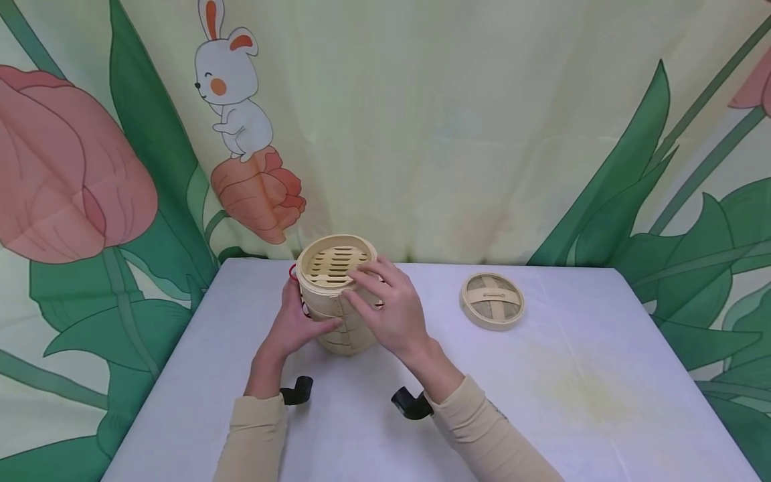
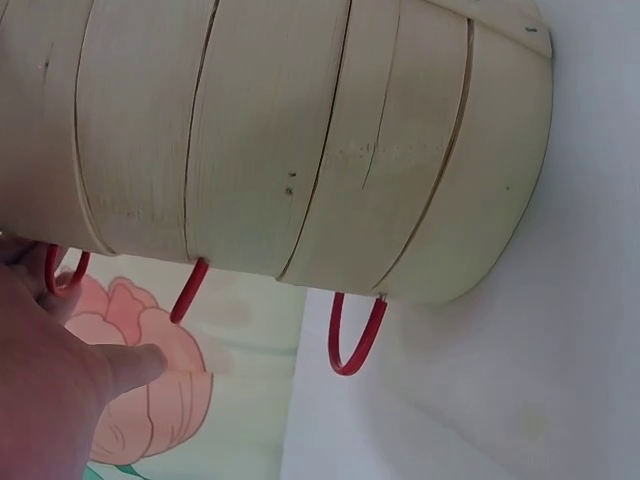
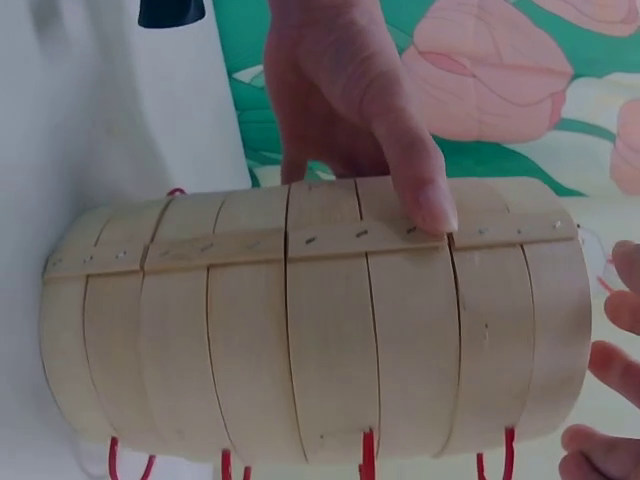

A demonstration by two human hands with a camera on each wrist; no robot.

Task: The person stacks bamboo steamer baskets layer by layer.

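Observation:
A stack of round bamboo steamer baskets (image 1: 337,335) stands upright on the table, its slatted top tier (image 1: 336,263) facing up. Red loops stick out along its sides, as both wrist views show. My left hand (image 1: 295,321) grips the stack from the left. Its thumb presses the stack in the right wrist view, while its other fingers are partly hidden behind. Around the top right rim, my right hand (image 1: 394,304) has its fingers spread and loosely bent. In the right wrist view its fingertips (image 3: 610,370) sit just beyond the top tier, apart from it.
To the right of the stack, a round woven bamboo lid (image 1: 492,301) with a strap across it lies on the white-covered table (image 1: 542,402). Behind the table hangs a printed curtain (image 1: 458,134). Black wrist mounts (image 1: 412,403) stick out near both wrists.

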